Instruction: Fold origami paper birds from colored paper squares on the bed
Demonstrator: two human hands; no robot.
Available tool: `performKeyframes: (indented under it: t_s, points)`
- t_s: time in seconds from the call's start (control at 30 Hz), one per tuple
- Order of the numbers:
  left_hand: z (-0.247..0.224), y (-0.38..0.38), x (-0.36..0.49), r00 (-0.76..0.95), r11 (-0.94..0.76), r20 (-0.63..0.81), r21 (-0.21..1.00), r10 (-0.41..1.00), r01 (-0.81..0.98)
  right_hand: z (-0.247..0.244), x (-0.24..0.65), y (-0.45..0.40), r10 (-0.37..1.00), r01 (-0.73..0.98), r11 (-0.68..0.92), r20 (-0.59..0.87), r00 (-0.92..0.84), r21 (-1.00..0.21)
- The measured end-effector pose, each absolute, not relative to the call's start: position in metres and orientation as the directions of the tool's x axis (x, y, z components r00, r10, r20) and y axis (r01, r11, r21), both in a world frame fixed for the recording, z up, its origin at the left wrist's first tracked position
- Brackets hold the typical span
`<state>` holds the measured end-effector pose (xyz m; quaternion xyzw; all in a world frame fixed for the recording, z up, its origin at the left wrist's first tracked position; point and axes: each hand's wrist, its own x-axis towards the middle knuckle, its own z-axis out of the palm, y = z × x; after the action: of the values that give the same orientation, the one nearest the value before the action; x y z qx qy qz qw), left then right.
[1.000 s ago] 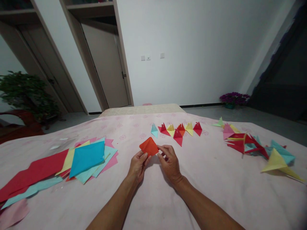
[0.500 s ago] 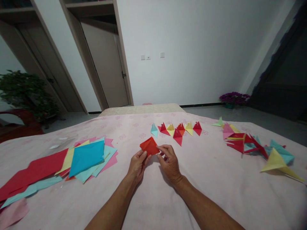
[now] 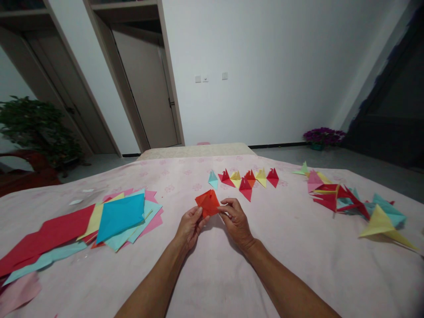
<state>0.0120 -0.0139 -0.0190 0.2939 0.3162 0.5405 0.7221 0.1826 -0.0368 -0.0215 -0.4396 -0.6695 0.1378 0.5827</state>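
Observation:
A folded orange-red paper (image 3: pixel 208 202), diamond-like in outline, is held just above the cloth in front of me. My left hand (image 3: pixel 191 226) pinches its lower left edge, with the thumb on top. On the other side, the thumb and forefinger of my right hand (image 3: pixel 236 223) close on its right corner. Behind the paper stands a row of small folded paper birds (image 3: pixel 245 189) in red, yellow, orange and light blue.
A stack of coloured paper sheets (image 3: pixel 121 216) lies at the left, beside red sheets (image 3: pixel 62 229). More folded paper pieces (image 3: pixel 344 198) are heaped at the right, with a yellow one (image 3: pixel 380 223) nearest. A pink patterned cloth (image 3: pixel 205 282) covers the table.
The orange-red paper has shifted slightly and turned a little in my fingers. The fingers of my right hand have closed together more at its corner.

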Motion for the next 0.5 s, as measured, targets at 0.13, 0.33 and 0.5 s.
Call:
performKeyframes:
  t_s: [0.13, 0.33, 0.5]
  points:
    - [-0.0159, -0.0157, 0.0131, 0.225, 0.261, -0.154, 0.762, 0.962, -0.593, -0.0224, 0.1822, -0.0374, 0.761, 0.437, 0.556, 0.644, 0.073, -0.707]
    - [-0.0193, -0.0148, 0.0124, 0.247, 0.261, -0.139, 0.774, 0.959, -0.577, -0.0213, 0.1817, -0.0396, 0.767, 0.468, 0.532, 0.636, 0.087, -0.706]
    - [-0.0224, -0.0145, 0.0125, 0.248, 0.249, -0.120, 0.763, 0.961, -0.596, -0.0195, 0.1803, -0.0411, 0.764, 0.511, 0.504, 0.635, 0.111, -0.696]
